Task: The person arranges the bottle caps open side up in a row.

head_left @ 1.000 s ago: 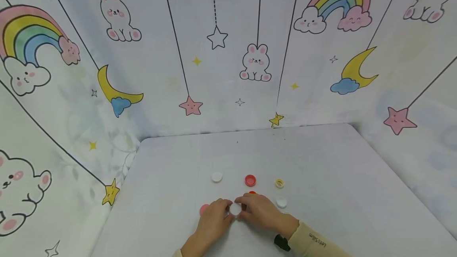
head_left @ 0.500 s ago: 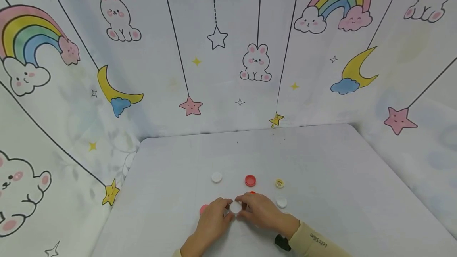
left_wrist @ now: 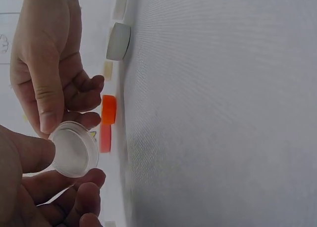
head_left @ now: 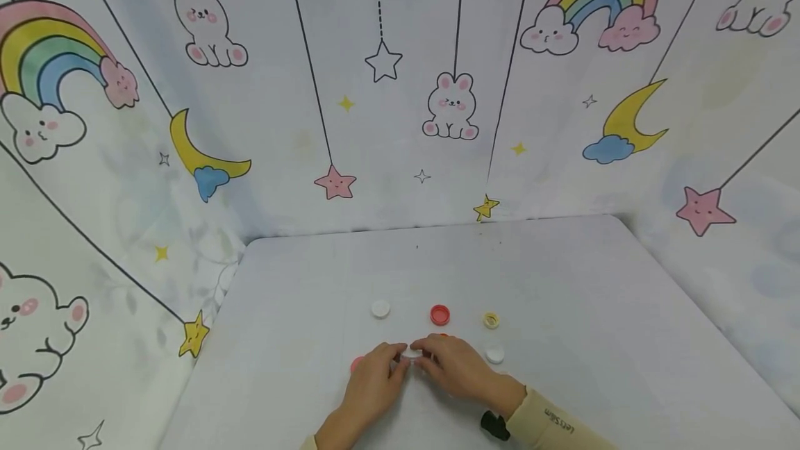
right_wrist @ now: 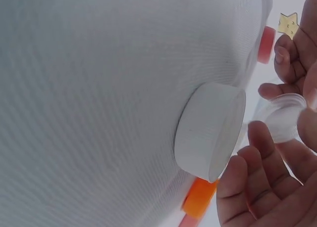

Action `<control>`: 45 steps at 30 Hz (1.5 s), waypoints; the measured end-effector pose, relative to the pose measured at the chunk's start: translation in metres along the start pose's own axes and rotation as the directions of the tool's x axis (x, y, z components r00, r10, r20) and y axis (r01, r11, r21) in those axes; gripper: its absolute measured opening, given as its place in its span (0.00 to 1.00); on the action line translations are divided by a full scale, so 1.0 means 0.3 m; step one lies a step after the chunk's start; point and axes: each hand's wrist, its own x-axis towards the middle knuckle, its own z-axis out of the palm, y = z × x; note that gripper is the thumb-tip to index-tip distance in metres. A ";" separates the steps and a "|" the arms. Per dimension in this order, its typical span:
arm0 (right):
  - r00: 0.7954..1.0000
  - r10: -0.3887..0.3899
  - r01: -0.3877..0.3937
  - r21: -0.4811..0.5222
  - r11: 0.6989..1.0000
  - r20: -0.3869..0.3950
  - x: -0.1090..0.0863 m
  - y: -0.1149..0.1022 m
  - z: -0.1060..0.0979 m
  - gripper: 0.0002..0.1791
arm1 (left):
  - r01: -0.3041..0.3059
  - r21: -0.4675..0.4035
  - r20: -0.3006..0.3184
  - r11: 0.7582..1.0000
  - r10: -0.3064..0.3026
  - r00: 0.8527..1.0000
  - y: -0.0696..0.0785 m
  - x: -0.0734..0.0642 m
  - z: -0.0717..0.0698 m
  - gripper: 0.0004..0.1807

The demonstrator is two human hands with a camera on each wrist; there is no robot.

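Note:
Between the fingertips of both hands is a white, partly see-through bottle cap (head_left: 412,353), raised over the table. My left hand (head_left: 375,375) pinches it from the left with thumb and fingers. From the other side my right hand (head_left: 455,367) pinches it too. In the left wrist view the cap (left_wrist: 74,150) turns a round, shallow hollow face to the camera, with a thin rim around it. The right wrist view shows the same cap (right_wrist: 285,119) held between both hands' fingers. A larger white cap (right_wrist: 210,130) sits on the table close to my right fingers.
On the white table (head_left: 300,283) lie a white cap (head_left: 380,309), a red cap (head_left: 440,314), a yellow ring-like cap (head_left: 491,320) and another white one (head_left: 494,353). Partly behind the hands are a pink-red cap (head_left: 356,364) and an orange cap (left_wrist: 108,109). Printed cloth walls surround the table.
The held cap has tilted: its round face showed to the head camera before, and now a narrower strip shows. Both hands have shifted slightly away from the body.

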 end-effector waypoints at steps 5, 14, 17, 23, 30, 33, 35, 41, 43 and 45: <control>0.999 0.031 -0.030 0.027 0.999 -0.042 0.002 -0.005 -0.004 0.11 | 0.004 -0.050 -0.006 0.999 -0.004 1.000 0.003 0.003 -0.004 0.10; 0.998 0.052 -0.050 0.064 0.997 -0.041 -0.005 -0.016 -0.007 0.16 | 0.067 -0.194 0.036 0.979 -0.061 0.998 0.006 0.007 -0.016 0.09; 0.998 0.033 -0.029 0.074 0.997 -0.051 -0.009 -0.019 -0.005 0.21 | 0.105 -0.258 0.049 0.960 -0.096 0.994 0.006 0.009 -0.020 0.09; 0.991 -0.054 0.059 0.036 0.998 -0.120 -0.019 -0.019 -0.003 0.28 | 0.221 -0.336 0.088 0.916 -0.203 0.975 0.000 0.020 -0.025 0.13; 0.978 -0.119 0.122 0.006 0.993 -0.169 -0.026 -0.019 -0.006 0.27 | 0.299 -0.410 0.156 0.861 -0.257 0.954 0.001 0.026 -0.029 0.14; 0.979 -0.121 0.122 -0.006 0.993 -0.165 -0.026 -0.018 -0.008 0.26 | 0.305 -0.418 0.169 0.856 -0.256 0.952 0.001 0.026 -0.027 0.13; 0.981 -0.117 0.116 -0.018 0.993 -0.155 -0.027 -0.017 -0.010 0.25 | 0.284 -0.425 0.169 0.859 -0.233 0.958 -0.002 0.023 -0.024 0.12; 0.989 -0.086 0.082 -0.040 0.996 -0.121 -0.031 -0.011 -0.009 0.23 | 0.193 -0.415 0.131 0.889 -0.151 0.980 -0.008 0.008 -0.012 0.16; 0.990 -0.085 0.080 -0.047 0.996 -0.116 -0.032 -0.008 -0.007 0.23 | 0.178 -0.405 0.124 0.897 -0.139 0.983 -0.009 0.004 -0.008 0.18; 0.990 -0.087 0.081 -0.054 0.995 -0.112 -0.032 -0.006 -0.004 0.23 | 0.168 -0.392 0.124 0.905 -0.129 0.984 -0.012 0.001 -0.003 0.21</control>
